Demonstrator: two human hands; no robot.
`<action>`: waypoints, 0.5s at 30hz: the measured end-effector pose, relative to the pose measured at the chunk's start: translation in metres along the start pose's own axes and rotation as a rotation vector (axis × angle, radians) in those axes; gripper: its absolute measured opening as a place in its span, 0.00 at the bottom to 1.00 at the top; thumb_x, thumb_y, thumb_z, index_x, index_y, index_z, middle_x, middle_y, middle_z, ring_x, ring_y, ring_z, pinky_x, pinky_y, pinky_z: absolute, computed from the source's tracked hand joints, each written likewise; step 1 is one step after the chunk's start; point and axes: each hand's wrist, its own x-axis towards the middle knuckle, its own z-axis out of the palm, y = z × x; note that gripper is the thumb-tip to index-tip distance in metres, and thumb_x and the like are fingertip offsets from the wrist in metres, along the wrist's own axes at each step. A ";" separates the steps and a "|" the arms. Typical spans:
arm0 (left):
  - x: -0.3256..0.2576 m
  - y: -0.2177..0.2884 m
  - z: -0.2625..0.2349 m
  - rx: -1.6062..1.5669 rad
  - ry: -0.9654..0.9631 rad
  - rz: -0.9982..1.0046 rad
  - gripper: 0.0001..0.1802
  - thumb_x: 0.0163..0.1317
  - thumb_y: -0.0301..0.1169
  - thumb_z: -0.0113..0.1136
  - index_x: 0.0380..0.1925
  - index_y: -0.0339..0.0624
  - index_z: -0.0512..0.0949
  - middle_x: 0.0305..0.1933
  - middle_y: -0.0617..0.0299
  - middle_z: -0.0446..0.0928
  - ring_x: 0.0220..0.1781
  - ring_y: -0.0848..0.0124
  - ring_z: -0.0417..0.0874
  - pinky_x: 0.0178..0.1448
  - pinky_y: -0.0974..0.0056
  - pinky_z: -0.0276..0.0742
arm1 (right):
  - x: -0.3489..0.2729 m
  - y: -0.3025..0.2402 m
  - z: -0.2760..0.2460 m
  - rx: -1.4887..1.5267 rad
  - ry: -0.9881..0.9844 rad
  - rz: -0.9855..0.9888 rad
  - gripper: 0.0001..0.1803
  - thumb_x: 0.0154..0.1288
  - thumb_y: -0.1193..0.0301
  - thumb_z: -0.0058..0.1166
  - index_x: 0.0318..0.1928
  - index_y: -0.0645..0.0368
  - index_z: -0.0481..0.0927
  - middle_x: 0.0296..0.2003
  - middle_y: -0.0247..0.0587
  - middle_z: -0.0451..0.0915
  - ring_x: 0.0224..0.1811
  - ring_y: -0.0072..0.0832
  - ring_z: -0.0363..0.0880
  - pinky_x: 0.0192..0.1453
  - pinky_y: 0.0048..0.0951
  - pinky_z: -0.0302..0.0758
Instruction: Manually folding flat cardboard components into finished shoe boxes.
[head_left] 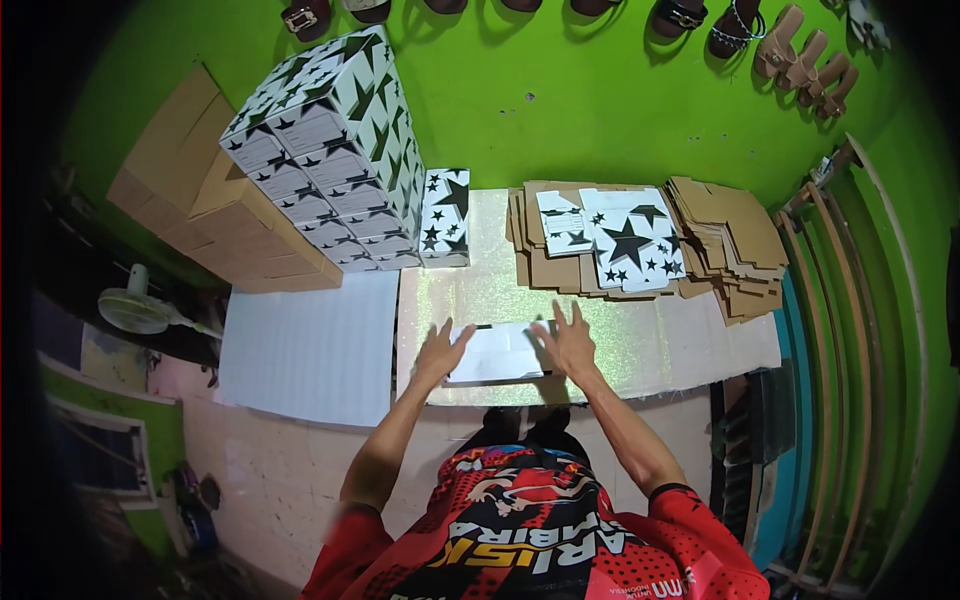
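Observation:
A white cardboard box [500, 354] with small black marks lies near the front edge of the table, long side toward me. At its left end rests my left hand [440, 354], fingers spread along the corner. My right hand [570, 345] is at the opposite end, fingers stretched out and apart. Neither hand is wrapped round the box. Beyond, to the right, a flat white box sheet with black stars [640, 240] lies on top of a pile of brown cardboard blanks [545, 272].
Star-printed boxes [350, 150] are stacked high at the back left, with one upright box [446, 215] beside them. An open brown carton [240, 220] stands left of the stack. More cardboard sheets [735, 245] lie at the right. Sandals [800, 60] hang on the green wall. A fan [140, 310] stands at left.

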 end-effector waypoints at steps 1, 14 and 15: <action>0.004 0.006 -0.010 -0.062 -0.122 -0.114 0.57 0.63 0.78 0.50 0.83 0.53 0.59 0.80 0.37 0.65 0.82 0.40 0.64 0.82 0.44 0.61 | 0.006 0.006 -0.002 0.029 -0.111 0.087 0.54 0.70 0.25 0.41 0.81 0.51 0.63 0.74 0.66 0.67 0.73 0.65 0.70 0.68 0.67 0.73; -0.078 -0.027 -0.009 -0.584 0.474 0.422 0.24 0.65 0.22 0.69 0.60 0.35 0.72 0.59 0.46 0.80 0.67 0.60 0.81 0.71 0.60 0.74 | -0.049 0.024 -0.015 0.460 0.188 -0.132 0.37 0.65 0.59 0.68 0.69 0.65 0.75 0.52 0.59 0.80 0.58 0.50 0.82 0.60 0.43 0.79; -0.080 -0.040 0.003 -0.549 0.430 0.415 0.29 0.65 0.20 0.66 0.65 0.36 0.69 0.62 0.44 0.79 0.70 0.59 0.80 0.73 0.59 0.72 | -0.054 0.036 0.001 0.532 0.235 -0.186 0.36 0.64 0.62 0.69 0.69 0.66 0.75 0.52 0.59 0.80 0.59 0.51 0.82 0.62 0.43 0.79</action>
